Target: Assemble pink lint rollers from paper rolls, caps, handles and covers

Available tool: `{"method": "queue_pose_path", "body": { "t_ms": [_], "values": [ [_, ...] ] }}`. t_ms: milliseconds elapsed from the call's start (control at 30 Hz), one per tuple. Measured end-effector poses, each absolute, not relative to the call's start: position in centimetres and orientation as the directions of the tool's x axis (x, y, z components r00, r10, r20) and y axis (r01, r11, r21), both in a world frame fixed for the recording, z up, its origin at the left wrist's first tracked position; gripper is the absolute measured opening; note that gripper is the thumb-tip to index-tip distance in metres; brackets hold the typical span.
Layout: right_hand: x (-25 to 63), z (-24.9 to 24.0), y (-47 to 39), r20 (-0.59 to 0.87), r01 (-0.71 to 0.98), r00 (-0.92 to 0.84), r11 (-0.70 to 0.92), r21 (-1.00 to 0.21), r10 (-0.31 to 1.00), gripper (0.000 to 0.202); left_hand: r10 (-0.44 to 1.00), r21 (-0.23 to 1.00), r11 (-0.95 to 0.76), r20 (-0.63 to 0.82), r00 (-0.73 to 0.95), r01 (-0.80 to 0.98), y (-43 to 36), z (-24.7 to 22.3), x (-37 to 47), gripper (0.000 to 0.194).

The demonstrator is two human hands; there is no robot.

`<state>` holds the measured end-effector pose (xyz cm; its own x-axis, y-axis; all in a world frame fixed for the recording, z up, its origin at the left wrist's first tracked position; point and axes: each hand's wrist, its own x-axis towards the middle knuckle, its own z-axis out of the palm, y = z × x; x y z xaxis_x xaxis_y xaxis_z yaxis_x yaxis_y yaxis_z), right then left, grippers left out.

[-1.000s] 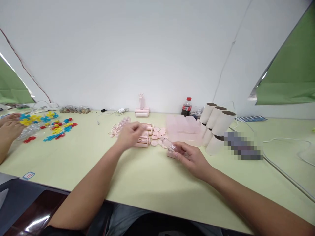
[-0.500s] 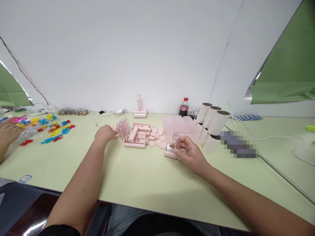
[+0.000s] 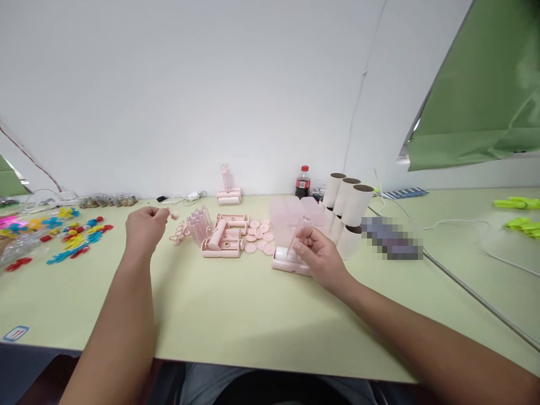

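Observation:
My left hand point(image 3: 147, 225) is raised above the table, its fingers pinched on a small pink plastic piece point(image 3: 172, 214). Just right of it lie pink pieces with looped ends point(image 3: 179, 233), beside a group of upright clear pink tubes point(image 3: 199, 225). My right hand point(image 3: 320, 253) grips one clear pink tube point(image 3: 298, 239), which is tilted. Below that tube, a pink holder point(image 3: 292, 266) with a white roll point(image 3: 282, 254) in it rests on the table. Between my hands are more pink holders point(image 3: 221, 247) and a spread of pink discs point(image 3: 259, 235).
Frosted pink boxes point(image 3: 291, 216), white cardboard tubes point(image 3: 356, 205) and a cola bottle point(image 3: 302, 183) stand behind my right hand. An assembled pink piece point(image 3: 229, 194) is by the wall. Colourful plastic parts point(image 3: 78, 239) lie left; a cable point(image 3: 468, 284) crosses the right side.
My left hand has lifted up from beside the upright tubes, carrying a small pink piece. The tube in my right hand has gone from upright to tilted. The view has turned a little right.

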<state>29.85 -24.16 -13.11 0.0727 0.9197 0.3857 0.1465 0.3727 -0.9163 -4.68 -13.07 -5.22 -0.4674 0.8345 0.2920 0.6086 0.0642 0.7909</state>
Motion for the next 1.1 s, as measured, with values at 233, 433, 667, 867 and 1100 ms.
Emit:
{"method": "queue_pose_path", "body": {
  "t_ms": [233, 433, 667, 867, 1100],
  "values": [
    [30.1, -13.4, -24.1, 0.328, -0.069, 0.007, 0.328, -0.942, 0.945, 0.023, 0.981, 0.986, -0.155, 0.147, 0.129, 0.058, -16.3, -6.9, 2.7, 0.019],
    [30.0, -13.1, -24.8, 0.249, -0.153, -0.031, 0.242, -0.958, 0.968, 0.035, 0.835, 0.998, -0.031, 0.056, 0.547, -0.053, -18.6, -9.4, 6.7, 0.025],
    [30.0, -13.3, -24.9, 0.213, -0.169, -0.156, 0.186, -0.968, 0.965, 0.038, 0.779, 0.992, 0.073, 0.008, 0.627, -0.103, -18.5, -10.4, 7.4, 0.037],
    [30.0, -13.8, -24.9, 0.241, -0.255, -0.322, 0.161, -0.953, 0.916, 0.047, 0.731, 0.990, 0.079, 0.021, 0.682, -0.115, -18.8, -11.1, 7.7, 0.044],
    [30.1, -14.0, -24.7, 0.257, -0.317, -0.352, 0.144, -0.937, 0.900, 0.045, 0.699, 0.999, 0.027, 0.009, 0.715, -0.040, -18.5, -11.7, 7.8, 0.042]
  ]
}}
